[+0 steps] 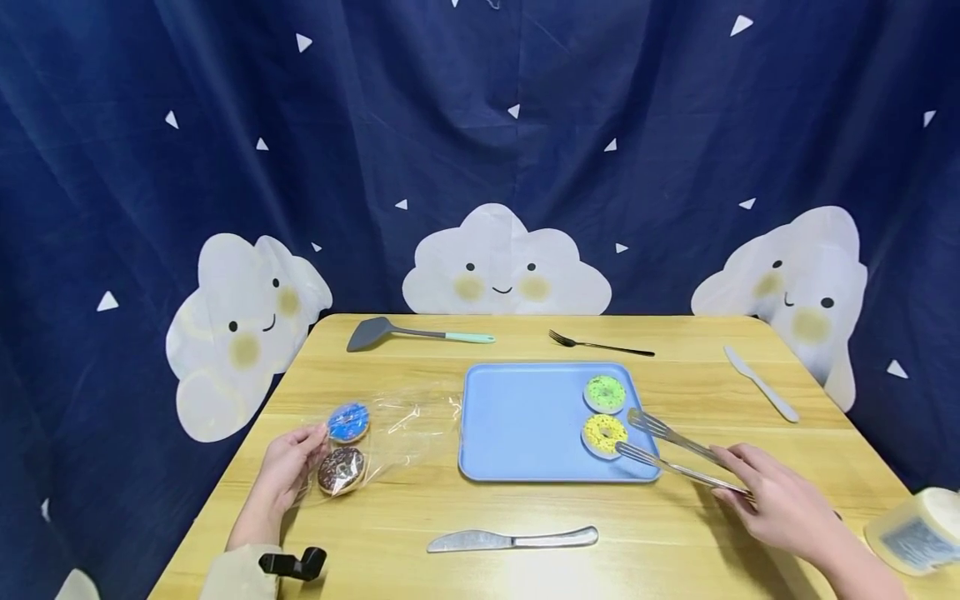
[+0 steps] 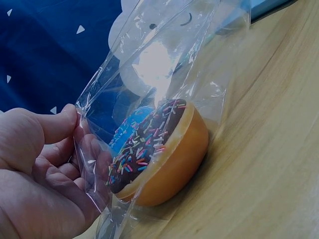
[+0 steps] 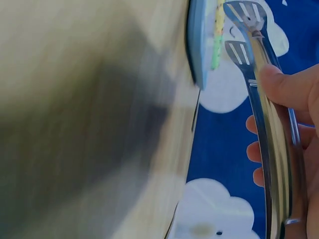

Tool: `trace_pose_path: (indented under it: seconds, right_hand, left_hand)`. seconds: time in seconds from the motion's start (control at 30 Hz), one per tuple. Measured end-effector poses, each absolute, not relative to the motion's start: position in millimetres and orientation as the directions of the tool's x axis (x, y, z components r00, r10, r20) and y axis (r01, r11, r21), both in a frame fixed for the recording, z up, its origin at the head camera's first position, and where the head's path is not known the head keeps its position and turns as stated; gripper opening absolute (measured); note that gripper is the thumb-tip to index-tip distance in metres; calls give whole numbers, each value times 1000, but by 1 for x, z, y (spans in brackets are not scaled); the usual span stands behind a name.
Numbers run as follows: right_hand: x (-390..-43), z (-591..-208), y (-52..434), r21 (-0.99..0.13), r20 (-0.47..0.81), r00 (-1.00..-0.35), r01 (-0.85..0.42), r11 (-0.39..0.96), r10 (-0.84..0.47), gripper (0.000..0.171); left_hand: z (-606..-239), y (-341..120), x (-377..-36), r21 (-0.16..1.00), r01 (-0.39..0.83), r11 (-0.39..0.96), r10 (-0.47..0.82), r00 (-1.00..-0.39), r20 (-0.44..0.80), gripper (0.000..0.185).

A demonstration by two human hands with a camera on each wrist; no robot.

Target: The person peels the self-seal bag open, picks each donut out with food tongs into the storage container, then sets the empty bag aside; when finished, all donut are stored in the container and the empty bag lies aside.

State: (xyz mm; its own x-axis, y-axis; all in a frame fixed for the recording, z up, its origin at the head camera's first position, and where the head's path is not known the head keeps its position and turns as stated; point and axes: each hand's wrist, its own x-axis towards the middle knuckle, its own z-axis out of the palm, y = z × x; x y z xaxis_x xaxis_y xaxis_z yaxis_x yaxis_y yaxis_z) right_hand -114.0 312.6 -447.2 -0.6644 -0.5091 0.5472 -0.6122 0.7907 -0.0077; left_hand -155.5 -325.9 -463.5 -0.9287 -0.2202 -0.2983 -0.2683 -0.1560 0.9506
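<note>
My left hand [image 1: 288, 467] pinches the edge of a clear plastic bag [image 1: 408, 425] lying on the left of the table. Inside the bag are a blue-iced donut [image 1: 348, 422] and a chocolate donut [image 1: 341, 471] with sprinkles [image 2: 144, 149]. My right hand [image 1: 776, 504] grips metal tongs [image 3: 271, 134], their slotted tips parted over the right edge of a blue tray [image 1: 517, 417]. On the tray, a green donut [image 1: 604, 393] sits behind a yellow donut [image 1: 603, 435]. One tong tip is near the yellow donut; whether they touch, I cannot tell.
A grey spatula [image 1: 382, 332] and a black fork [image 1: 600, 344] lie along the back edge. On the right is a white knife [image 1: 761, 383]; a metal knife [image 1: 513, 540] lies in front of the tray. A white tub [image 1: 918, 533] stands at the right front.
</note>
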Motion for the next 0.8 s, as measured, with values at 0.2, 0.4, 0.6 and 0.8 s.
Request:
trace_pose_path:
  seconds: [0.2,0.4,0.6,0.8]
  right_hand:
    - [-130,-440,281,2,558,-632,-647,763,-537,54]
    - [-152,-435,234,-6,566,-567,-729,685,-599,55]
    - [-178,-433,181,-16,534,-534,-782,623,-656,49]
    - [-198,-429,137,6,520,-480,-825,565,-706,47]
  left_hand:
    - [-462,-327,-154,955,-253,-155,-225,-932,-284,25]
    - [-462,-328,-153,953,-243,-182,-226,-933,-281,19]
    - [-462,-328,-151,949,-228,-216,-221,-936,-275,14]
    - [-462,-328,-147,952,-225,-209,-218,-938,-270,21]
